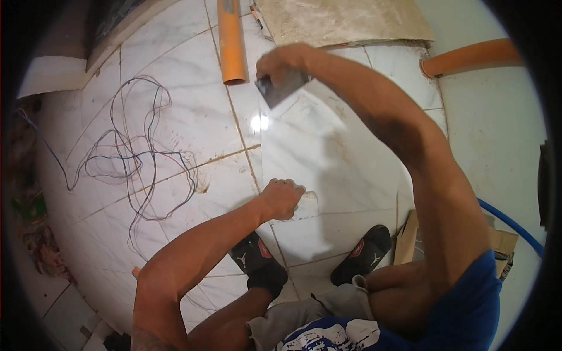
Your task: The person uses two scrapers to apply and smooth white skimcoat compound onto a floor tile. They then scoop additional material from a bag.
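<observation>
My right hand [284,63] is raised at the far side, closed around a dark grey, flat, squarish tool [280,92]. Motion blur hides its exact kind. Below it lies a large white marble-look tile [363,175], with a straight left edge and a few brownish smears. At the tile's near left corner, my left hand [283,199] is a fist resting low. Whatever its fingers hold, if anything, is hidden. A small pale rough patch [310,195] shows beside that fist.
An orange pipe [233,47] lies ahead; another orange pipe [474,57] meets the right wall. Tangled thin wires [140,155] spread at left. A dusty beige slab [351,20] stands at the far side. Cardboard [407,237] and a blue hose [512,225] are at right.
</observation>
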Tool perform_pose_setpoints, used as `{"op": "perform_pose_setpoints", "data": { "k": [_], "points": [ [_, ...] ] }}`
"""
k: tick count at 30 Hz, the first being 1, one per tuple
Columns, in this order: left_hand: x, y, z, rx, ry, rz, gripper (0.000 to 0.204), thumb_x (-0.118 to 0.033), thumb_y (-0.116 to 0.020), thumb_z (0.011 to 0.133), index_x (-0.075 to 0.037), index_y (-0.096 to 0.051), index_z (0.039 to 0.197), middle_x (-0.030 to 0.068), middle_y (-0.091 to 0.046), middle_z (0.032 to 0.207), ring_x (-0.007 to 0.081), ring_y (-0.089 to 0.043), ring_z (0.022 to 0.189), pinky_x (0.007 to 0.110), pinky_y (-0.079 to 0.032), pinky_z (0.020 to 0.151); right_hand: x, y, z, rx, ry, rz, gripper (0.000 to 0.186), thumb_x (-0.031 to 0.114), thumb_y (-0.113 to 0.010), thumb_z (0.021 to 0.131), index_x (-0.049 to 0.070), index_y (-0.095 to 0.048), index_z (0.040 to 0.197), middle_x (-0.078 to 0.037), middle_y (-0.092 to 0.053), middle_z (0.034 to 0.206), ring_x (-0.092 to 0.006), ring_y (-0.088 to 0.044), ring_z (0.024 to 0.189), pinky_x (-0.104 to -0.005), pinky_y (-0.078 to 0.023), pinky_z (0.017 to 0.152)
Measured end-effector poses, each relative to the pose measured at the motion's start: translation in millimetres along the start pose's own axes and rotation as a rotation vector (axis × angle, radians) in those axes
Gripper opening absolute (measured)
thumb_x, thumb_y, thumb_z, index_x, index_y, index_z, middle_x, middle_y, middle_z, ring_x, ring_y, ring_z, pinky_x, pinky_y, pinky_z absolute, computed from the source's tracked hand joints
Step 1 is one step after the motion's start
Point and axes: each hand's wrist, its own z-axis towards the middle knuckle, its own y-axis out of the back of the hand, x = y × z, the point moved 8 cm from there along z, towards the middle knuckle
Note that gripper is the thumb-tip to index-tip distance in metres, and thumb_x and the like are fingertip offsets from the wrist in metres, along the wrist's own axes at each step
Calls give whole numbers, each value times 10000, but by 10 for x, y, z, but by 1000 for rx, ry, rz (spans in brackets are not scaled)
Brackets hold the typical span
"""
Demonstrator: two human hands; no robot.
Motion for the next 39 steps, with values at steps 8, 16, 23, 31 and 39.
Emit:
{"op": "perform_pose_setpoints", "data": {
  "k": [8, 16, 23, 31, 39],
  "points": [
    [69, -49, -51, 24, 35, 27, 470, -115, -619, 779, -41, -541, 1237, 219, -615, 1081, 369, -585, 1074, 486, -445, 930, 652, -28, -133, 160, 20, -57, 310, 138, -666, 712, 110, -716, 1017, -119, -694, 1008, -308, -662, 950, -420, -529, 769],
    [64, -24, -69, 46, 50, 34, 498, -127, -632, 769, -55, -538, 1253, 222, -615, 1087, 369, -590, 1073, 474, -453, 927, 902, -102, -276, 42, 94, -108, 300, 231, -699, 701, 94, -723, 966, -129, -698, 983, -310, -664, 922, -409, -533, 761],
    [64, -6, -37, 29, 58, 20, 495, -109, -620, 765, -50, -538, 1250, 234, -611, 1071, 370, -592, 1071, 479, -454, 926, 246, -159, -145, 6, -12, 38, 341, 134, -599, 721, 68, -697, 1041, -149, -691, 1023, -328, -650, 949, -430, -522, 801],
    [47, 6, -24, 57, 36, 24, 505, -141, -612, 788, -54, -531, 1278, 235, -610, 1070, 386, -594, 1057, 487, -453, 930, -429, 71, -443, 82, -224, 267, 430, 188, -671, 739, 30, -643, 1138, -173, -658, 1119, -316, -618, 1064, -415, -496, 905],
    [42, -31, -2, 40, 20, 45, 483, -161, -621, 792, -47, -537, 1255, 242, -608, 1058, 397, -597, 1038, 492, -457, 922, -542, 60, -768, -11, -297, 453, 493, 207, -686, 766, 58, -610, 1229, -163, -681, 1075, -324, -645, 1004, -431, -487, 934]
  ]
}}
